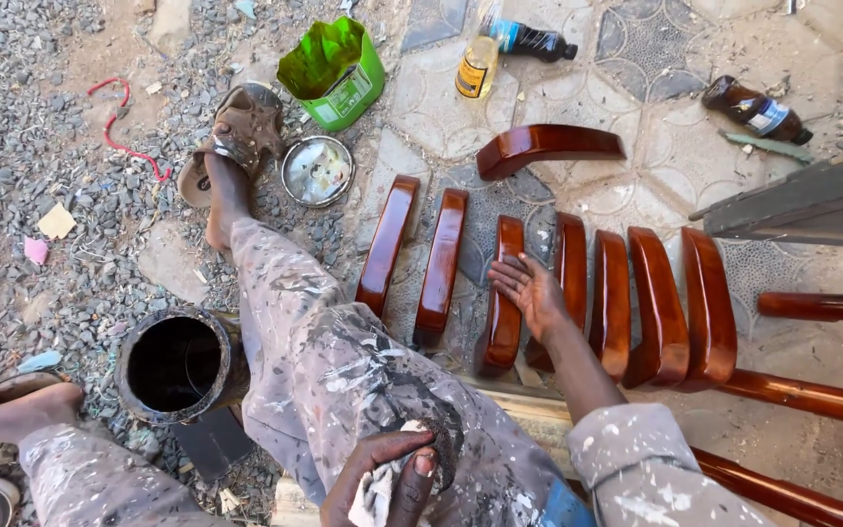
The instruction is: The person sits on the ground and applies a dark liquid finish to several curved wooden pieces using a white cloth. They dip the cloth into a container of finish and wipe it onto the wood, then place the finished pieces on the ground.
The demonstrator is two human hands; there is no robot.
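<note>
Fingers of the right hand (531, 290) are spread and relaxed, resting on a glossy brown wooden piece (502, 298) that lies on the tiled ground (441, 137) in a row of similar pieces. The left hand (382, 478) grasps a rag (375, 496) against the paint-stained trousers (343, 371).

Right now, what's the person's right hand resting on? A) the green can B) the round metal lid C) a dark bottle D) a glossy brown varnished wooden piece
D: the right hand lies open on a glossy varnished wooden piece in the row on the ground, while the left hand grips a rag on the lap.
</note>
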